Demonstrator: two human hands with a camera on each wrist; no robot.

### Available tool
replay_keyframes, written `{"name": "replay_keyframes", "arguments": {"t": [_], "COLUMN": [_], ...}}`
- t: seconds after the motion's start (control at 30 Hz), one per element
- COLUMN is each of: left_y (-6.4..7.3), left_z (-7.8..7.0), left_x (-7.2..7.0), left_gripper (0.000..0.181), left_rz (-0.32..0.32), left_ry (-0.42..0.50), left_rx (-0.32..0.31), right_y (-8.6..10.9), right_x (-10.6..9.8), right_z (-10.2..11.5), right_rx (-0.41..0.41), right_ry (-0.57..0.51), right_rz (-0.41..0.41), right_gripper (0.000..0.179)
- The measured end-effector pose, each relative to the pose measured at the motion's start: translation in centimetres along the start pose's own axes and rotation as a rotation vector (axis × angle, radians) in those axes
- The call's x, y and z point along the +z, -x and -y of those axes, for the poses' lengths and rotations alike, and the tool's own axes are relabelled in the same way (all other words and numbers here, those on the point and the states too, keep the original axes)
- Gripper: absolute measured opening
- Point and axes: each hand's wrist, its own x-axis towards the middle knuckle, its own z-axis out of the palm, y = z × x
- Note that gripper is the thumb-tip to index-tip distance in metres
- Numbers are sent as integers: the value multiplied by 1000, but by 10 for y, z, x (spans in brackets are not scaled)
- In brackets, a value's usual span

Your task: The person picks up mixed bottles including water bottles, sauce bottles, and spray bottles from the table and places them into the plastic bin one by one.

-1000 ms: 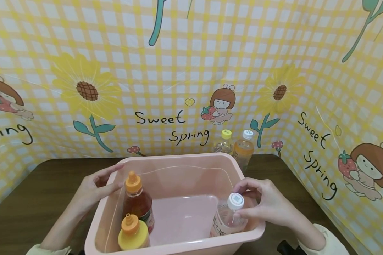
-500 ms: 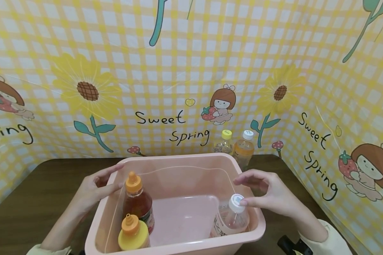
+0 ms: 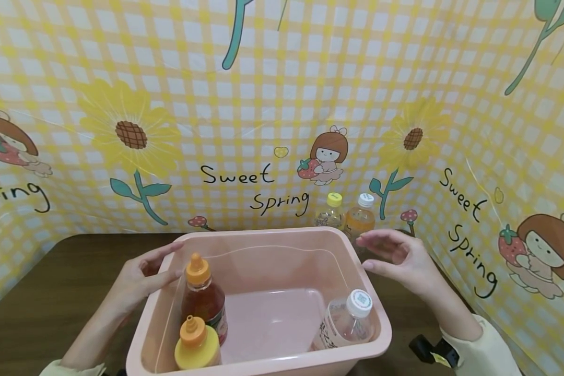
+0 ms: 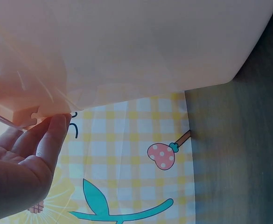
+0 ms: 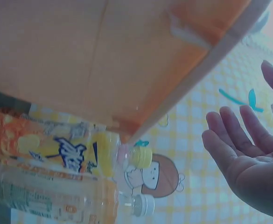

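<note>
A pink plastic tub [image 3: 263,263] takes up the front of the table. My left hand [image 3: 138,279] holds its left rim, thumb over the inside edge; in the left wrist view the fingers [image 4: 52,140] reach under the rim. My right hand [image 3: 401,258], fingers apart and holding nothing, hovers just outside the right rim. Nearest it inside the tub, a clear bottle with a white cap [image 3: 345,324] leans toward the right wall. On the tub's left side stand a dark red squeeze bottle [image 3: 207,303] with an orange nozzle and a yellow squeeze bottle [image 3: 197,347].
Behind the tub's back right corner stand a yellow-capped drink bottle [image 5: 57,144] and a white-capped orange drink bottle [image 5: 52,191], side by side. A yellow checked cloth [image 3: 244,120] hangs around the dark wooden table [image 3: 66,292].
My right hand has let go of the clear bottle and moved up and out over the right rim. The bottle now leans further right. My left hand stays at the rim.
</note>
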Motion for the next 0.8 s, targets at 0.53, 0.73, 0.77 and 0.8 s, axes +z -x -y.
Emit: {"name": "replay_keyframes", "arguments": {"t": [0.53,0.73,0.77,0.8], "left_y": [0,-1,0,0], "left_z": [0,1,0,0], "left_x": [0,0,0,0], "left_gripper": [53,54,54,54], "left_rz": [-8,-4,-2,-1], "left_ry": [1,15,19,18], "left_rx": [21,18,19,21], "right_y": [-22,-30,-31,-33], "right_x": [-23,-31,-32,-33], "right_z": [-21,-32,-34,-36], "right_rx": [142,190,192,193], "right_ry": [12,71,84,99], "right_rz": [-279,-341,-349,-357], "right_gripper": [30,36,38,40]}}
